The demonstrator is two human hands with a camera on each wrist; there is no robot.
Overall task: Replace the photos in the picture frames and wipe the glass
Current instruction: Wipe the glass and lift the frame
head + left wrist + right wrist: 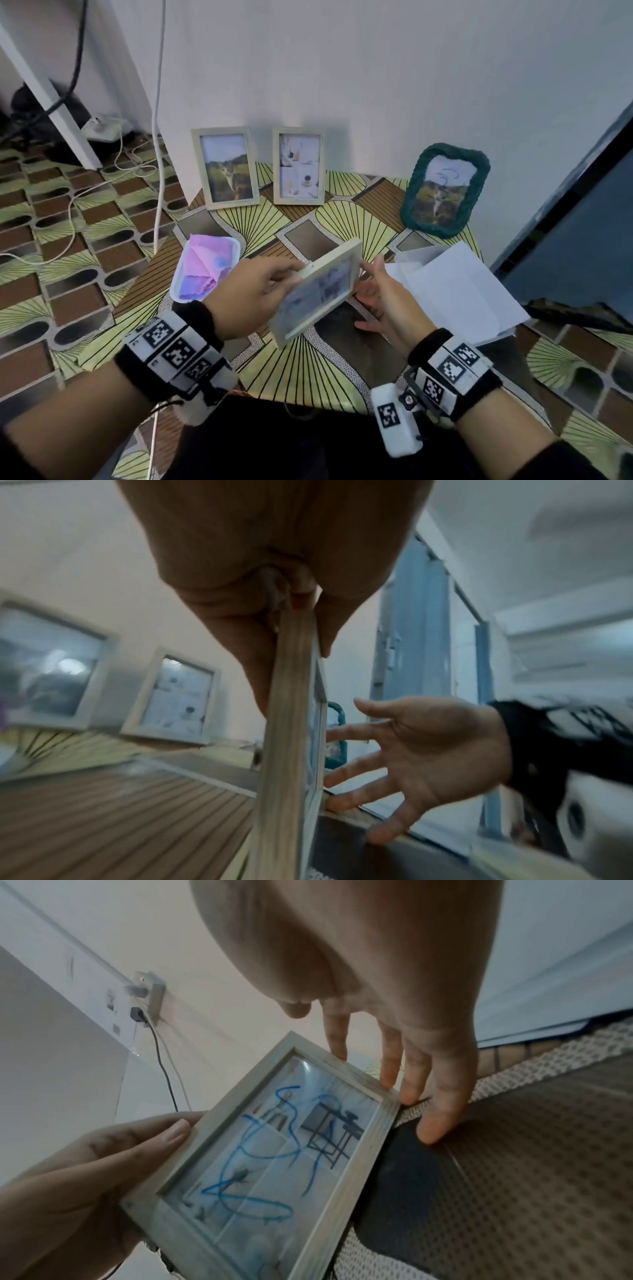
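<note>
My left hand point(260, 291) grips a pale wooden picture frame point(320, 291) by its edge and holds it tilted above the table. Blue scribbles cover the glass point(270, 1161) over its photo. In the left wrist view the frame point(287, 750) appears edge-on below my left hand point(274, 601). My right hand point(380, 301) is spread with straight fingers at the frame's right side; its fingertips point(407, 1096) reach the frame's far edge and hold nothing. Two more pale frames point(226, 168) point(298, 166) and a green frame point(443, 190) with scribbled glass lean against the wall.
A white tray point(233, 245) with a pink and purple cloth point(205, 270) lies on the patterned table's left side. White paper sheets point(459, 291) lie at the right. Cables point(157, 137) hang and run over the floor at the left. A dark panel point(575, 219) stands at the right.
</note>
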